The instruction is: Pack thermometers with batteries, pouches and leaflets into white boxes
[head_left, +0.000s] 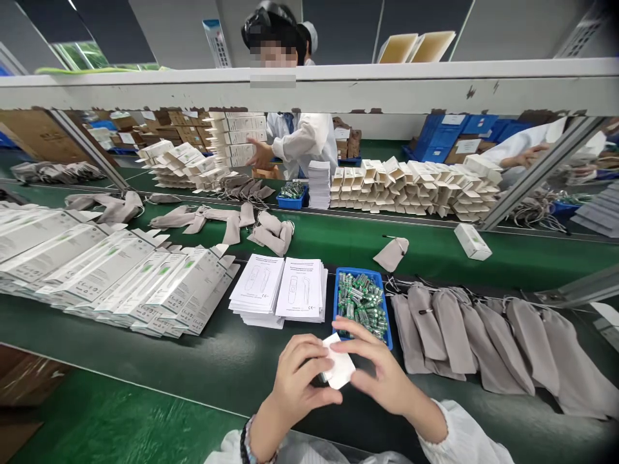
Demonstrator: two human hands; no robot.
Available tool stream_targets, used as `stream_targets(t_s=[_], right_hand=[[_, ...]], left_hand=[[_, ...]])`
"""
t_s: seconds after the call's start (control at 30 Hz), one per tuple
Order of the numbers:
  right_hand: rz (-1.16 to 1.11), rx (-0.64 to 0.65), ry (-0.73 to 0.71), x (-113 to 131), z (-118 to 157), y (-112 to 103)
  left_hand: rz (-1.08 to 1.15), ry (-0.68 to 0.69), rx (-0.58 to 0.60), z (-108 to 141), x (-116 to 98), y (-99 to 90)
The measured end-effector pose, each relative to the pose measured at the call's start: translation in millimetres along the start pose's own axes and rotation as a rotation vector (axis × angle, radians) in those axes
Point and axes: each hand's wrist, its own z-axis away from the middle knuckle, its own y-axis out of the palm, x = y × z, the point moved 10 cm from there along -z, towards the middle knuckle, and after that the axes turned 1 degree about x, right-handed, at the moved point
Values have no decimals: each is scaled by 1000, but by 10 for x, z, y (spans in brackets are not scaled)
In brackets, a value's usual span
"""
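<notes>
A white box stands between my hands above the near edge of the dark bench, its white end facing up. My left hand grips it from the left, fingertips over its edge. On the other side, my right hand has its index finger on the box's top and its thumb at the lower right corner. Just beyond the right fingers is a blue tray full of green and silver batteries. Two stacks of printed booklets lie to the tray's left. The box's lower part is hidden by my hands.
Flat cartons overlap along the left. Grey pouches lie in a row at right. A green conveyor carries a pouch and a closed box. Across it a co-worker holds stacked boxes. An overhead beam spans the view.
</notes>
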Motion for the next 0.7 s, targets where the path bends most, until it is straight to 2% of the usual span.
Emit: stream_targets(t_s=[0.1,0.17,0.23,0.37,0.5,0.6,0.7], right_hand=[[329,130,-191,247,-17,55],[403,172,-256,353,-49,89],[376,134,-259,417,-98,67],[313,3,-169,435,-140,36],[460,-47,-215,492,-59,67],[588,38,-242,448,24,172],[595,19,-122,350,37,170]], left_hand=[[-33,-59,138,-73,-42,-14],[-95,-35,233,-93,-116,1],[-97,-52,258,-106,-131,-26],[-23,-180,214,-122,-73,-105],[-53,-266,232,-23,-65,-89],[-96,-205,285,187,-70,0],[-106,-56,303,432,-56,84]])
